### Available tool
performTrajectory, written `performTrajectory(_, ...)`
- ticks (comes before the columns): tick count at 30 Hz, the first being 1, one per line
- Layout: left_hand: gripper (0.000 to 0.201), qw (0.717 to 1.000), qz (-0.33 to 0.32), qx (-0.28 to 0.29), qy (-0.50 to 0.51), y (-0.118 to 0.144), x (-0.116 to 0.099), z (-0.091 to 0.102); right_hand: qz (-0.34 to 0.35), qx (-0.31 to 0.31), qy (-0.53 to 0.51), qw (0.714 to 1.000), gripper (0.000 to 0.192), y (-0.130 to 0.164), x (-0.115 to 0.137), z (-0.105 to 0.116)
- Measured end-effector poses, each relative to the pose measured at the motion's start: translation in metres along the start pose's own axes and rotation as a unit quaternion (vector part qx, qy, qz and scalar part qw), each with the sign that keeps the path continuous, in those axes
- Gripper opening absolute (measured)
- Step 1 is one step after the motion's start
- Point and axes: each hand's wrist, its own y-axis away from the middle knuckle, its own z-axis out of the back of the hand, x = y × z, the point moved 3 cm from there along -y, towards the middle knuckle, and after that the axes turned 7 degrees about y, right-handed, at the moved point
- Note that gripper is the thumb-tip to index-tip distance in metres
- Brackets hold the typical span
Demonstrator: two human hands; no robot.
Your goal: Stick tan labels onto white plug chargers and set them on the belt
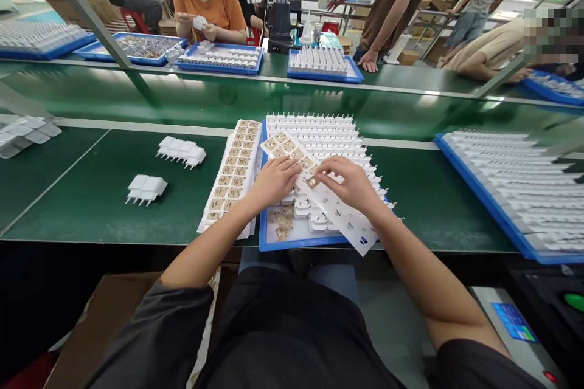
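Observation:
My left hand [277, 181] lies flat with its fingers stretched over a sheet of stickers [335, 203], which slants across a blue tray [292, 245]. Between the thumb and fingers of my right hand [347, 182] is a small tan sticker [312, 182], at the sheet's surface. Whether it is fully off the sheet I cannot tell. The upper part of the sheet still carries tan stickers, while its lower part is bare white. Under it, rows of white plug adapters [319, 134] fill the tray. Loose tan pieces [281, 222] lie in the tray's near left corner.
Left of the tray lies a stack of sticker sheets [233, 170]. Farther left stand two groups of white adapters [181, 152]. Another blue tray [483, 194] of adapters sits at the right. Across the green bench, a person in orange [223, 9] handles white parts behind more trays.

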Motion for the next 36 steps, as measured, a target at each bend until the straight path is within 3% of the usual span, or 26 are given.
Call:
performTrajectory(4,0.035,0.996,-0.028,-0.073,0.033,0.015,-0.004,0.014,-0.063,-0.067,-0.074,0.993,0.005,0.031,0.017,0.027)
performTrajectory(7,0.030,0.994,-0.042,-0.101,0.025,0.035,-0.004,0.025,-0.092,-0.081,-0.094,0.988,0.007,0.057,0.030,0.032)
performTrajectory(13,0.033,0.999,-0.022,-0.034,-0.006,0.056,-0.001,0.012,-0.093,-0.075,-0.106,0.987,0.015,0.084,0.054,0.017)
performTrajectory(17,0.018,0.998,-0.007,-0.066,0.022,0.060,-0.007,0.016,-0.081,-0.058,-0.133,0.986,0.016,0.088,0.070,-0.001)
performTrajectory(19,0.018,0.990,-0.009,-0.101,0.095,0.066,-0.013,0.026,-0.083,-0.058,-0.152,0.983,0.014,0.089,0.075,-0.011)
performTrajectory(21,0.025,0.963,0.014,-0.146,0.224,0.077,-0.017,0.034,-0.086,-0.063,-0.179,0.978,0.012,0.088,0.079,-0.020)
performTrajectory(24,0.038,0.873,0.095,-0.192,0.438,0.093,-0.024,0.032,-0.084,-0.072,-0.240,0.965,0.011,0.083,0.087,-0.031)
performTrajectory(27,0.045,0.779,0.163,-0.191,0.575,0.104,-0.034,0.013,-0.087,-0.092,-0.297,0.946,0.010,0.077,0.093,-0.037)
performTrajectory(30,0.054,0.716,0.183,-0.168,0.652,0.112,-0.043,-0.004,-0.113,-0.106,-0.331,0.931,0.008,0.075,0.095,-0.040)
performTrajectory(32,0.059,0.710,0.175,-0.146,0.666,0.116,-0.046,-0.009,-0.139,-0.108,-0.348,0.921,0.005,0.075,0.093,-0.042)
performTrajectory(36,0.057,0.755,0.162,-0.086,0.630,0.122,-0.051,-0.011,-0.170,-0.096,-0.365,0.910,0.006,0.077,0.087,-0.046)
